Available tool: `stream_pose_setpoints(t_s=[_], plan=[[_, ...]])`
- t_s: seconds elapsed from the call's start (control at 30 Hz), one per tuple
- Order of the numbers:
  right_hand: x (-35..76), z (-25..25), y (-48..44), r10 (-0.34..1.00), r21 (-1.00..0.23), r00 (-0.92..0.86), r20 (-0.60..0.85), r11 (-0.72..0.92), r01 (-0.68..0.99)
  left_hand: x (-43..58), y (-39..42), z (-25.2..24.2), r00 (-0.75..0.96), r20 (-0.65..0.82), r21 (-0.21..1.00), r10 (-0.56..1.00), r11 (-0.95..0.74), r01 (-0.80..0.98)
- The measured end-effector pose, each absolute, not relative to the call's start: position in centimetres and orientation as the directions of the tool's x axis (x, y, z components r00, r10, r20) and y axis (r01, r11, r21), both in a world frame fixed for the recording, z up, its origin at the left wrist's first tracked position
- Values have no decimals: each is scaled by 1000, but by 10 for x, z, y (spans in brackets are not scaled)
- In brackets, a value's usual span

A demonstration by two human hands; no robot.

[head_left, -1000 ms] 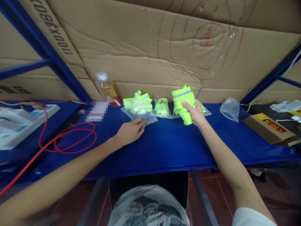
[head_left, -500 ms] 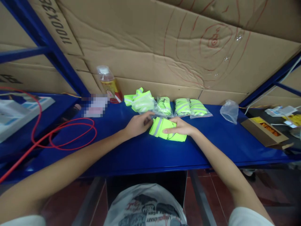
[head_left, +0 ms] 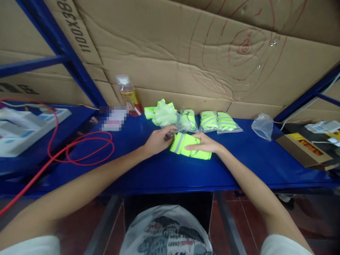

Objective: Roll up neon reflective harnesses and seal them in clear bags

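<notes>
A folded neon-yellow reflective vest (head_left: pixel 180 143) with grey stripes lies on the blue table in front of me. My right hand (head_left: pixel 205 143) grips it from the right, the thumb laid across its top. At the vest's left end, the curled fingers of my left hand (head_left: pixel 160 139) pinch a clear plastic bag (head_left: pixel 182 123), which reaches up and to the right over the things behind. Just beyond lies a loose bundle of yellow reflective fabric (head_left: pixel 160 112). Several bagged vests (head_left: pixel 208 120) sit in a row to its right.
A bottle of red liquid (head_left: pixel 130 97) stands by the cardboard wall (head_left: pixel 159 46). A red cable (head_left: pixel 79 141) loops on the left. Rightward are a crumpled clear bag (head_left: pixel 262 125) and an open cardboard box (head_left: pixel 300 150). Blue metal frames rise at both sides.
The camera has turned slightly left, so the scene sits further right. The clear bag near my left hand has shifted slightly. My right hand keeps its grip on the folded vest.
</notes>
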State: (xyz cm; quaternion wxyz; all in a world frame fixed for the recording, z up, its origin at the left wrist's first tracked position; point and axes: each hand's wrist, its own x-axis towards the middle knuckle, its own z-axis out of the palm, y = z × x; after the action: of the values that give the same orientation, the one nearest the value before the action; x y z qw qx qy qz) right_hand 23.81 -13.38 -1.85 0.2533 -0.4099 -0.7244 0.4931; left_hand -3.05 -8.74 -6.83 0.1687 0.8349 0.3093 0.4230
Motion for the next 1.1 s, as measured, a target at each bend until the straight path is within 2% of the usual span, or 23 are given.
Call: stream_pose_setpoints(t_s=[0.13, 0.27, 0.37, 0.7, 0.77, 0.93, 1.1], plan=[[233, -22, -133, 868, -929, -488, 93, 252, 272, -30, -89, -65, 426, 662, 502, 616, -787, 358], [234, -29, -129, 931, -941, -361, 55, 169, 292, -27, -91, -60, 303, 716, 514, 630, -768, 381], [238, -34, -126, 953, -934, -294, 76, 171, 315, -27, -92, -57, 305, 739, 496, 601, -791, 357], [235, -32, -129, 949, -876, -262, 174, 271, 398, -26, -98, -50, 333, 886, 204, 324, -916, 346], [234, -32, -130, 948, -876, -256, 189, 281, 393, -25, -99, -50, 351, 879, 207, 323, -921, 330], [231, -32, -131, 938, -856, -202, 281, 340, 390, -24, -98, -51, 307, 837, 358, 452, -878, 317], [228, -32, -130, 908, -788, -128, 398, 410, 459, -28, -95, -49, 331, 860, 257, 387, -891, 374]])
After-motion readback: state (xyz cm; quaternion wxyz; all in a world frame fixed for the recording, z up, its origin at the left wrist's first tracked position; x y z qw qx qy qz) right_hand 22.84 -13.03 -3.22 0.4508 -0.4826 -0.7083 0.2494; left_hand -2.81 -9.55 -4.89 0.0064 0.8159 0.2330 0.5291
